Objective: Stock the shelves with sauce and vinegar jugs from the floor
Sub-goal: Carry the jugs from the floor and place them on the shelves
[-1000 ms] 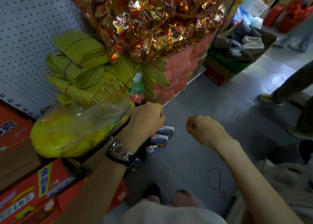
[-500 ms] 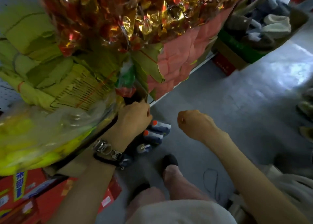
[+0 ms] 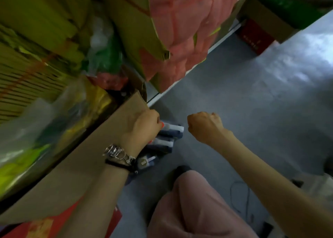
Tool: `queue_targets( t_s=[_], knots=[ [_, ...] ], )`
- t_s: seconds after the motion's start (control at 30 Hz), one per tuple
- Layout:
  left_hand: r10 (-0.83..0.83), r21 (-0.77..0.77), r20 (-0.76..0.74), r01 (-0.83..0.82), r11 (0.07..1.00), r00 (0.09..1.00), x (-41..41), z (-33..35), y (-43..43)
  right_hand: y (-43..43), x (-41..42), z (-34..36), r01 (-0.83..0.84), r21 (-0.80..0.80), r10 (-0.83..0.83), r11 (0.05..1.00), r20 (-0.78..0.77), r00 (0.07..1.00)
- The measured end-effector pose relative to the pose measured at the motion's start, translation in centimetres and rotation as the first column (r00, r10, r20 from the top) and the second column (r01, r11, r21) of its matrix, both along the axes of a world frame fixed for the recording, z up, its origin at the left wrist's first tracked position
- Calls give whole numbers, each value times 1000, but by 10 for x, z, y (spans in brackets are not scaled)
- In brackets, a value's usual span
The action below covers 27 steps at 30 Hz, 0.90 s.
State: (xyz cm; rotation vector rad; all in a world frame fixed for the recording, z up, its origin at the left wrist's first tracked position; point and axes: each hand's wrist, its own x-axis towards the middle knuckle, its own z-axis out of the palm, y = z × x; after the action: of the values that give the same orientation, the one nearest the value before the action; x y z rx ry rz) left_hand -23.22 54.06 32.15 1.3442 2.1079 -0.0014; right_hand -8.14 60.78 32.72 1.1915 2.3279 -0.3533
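Several dark jugs (image 3: 170, 138) with pale labels and orange-red caps stand on the grey floor against the shelf base, partly hidden by my left hand. My left hand (image 3: 142, 127), with a watch on its wrist, hovers just above them beside a cardboard flap; its fingers are curled under and nothing shows in its grip. To the right of the jugs my right hand (image 3: 203, 126) is a closed fist in the air, holding nothing.
A brown cardboard flap (image 3: 93, 156) juts out at the left under a clear bag of yellow goods (image 3: 36, 129). Yellow paper bundles (image 3: 27, 66) and pink packs (image 3: 180, 30) overhang above. My knee (image 3: 194, 210) and shoe (image 3: 182, 169) are below; a thin cable (image 3: 239, 196) lies on the floor.
The view has dropped and closed in on the floor. Both fists have come lower toward the jugs, the left one now right over their caps.
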Motion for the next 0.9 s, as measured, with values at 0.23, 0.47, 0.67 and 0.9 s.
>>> queue_targets(
  t_s=[0.23,0.47,0.67,0.9],
  knots=[
    [-45,42,-84,49,998,995,2,-144,12,9,1,-133,-70,34,68,997,60,996],
    [-107,76,-156,120,990,982,4,-243,24,20,13,-236,-95,52,90,994,93,992],
    [-138,131,-291,182,974,947,-5,-301,28,27,-1,-293,-132,118,121,984,98,988],
    [-127,155,-315,183,971,941,-9,-347,19,15,-20,-334,-88,117,83,989,42,996]
  ],
)
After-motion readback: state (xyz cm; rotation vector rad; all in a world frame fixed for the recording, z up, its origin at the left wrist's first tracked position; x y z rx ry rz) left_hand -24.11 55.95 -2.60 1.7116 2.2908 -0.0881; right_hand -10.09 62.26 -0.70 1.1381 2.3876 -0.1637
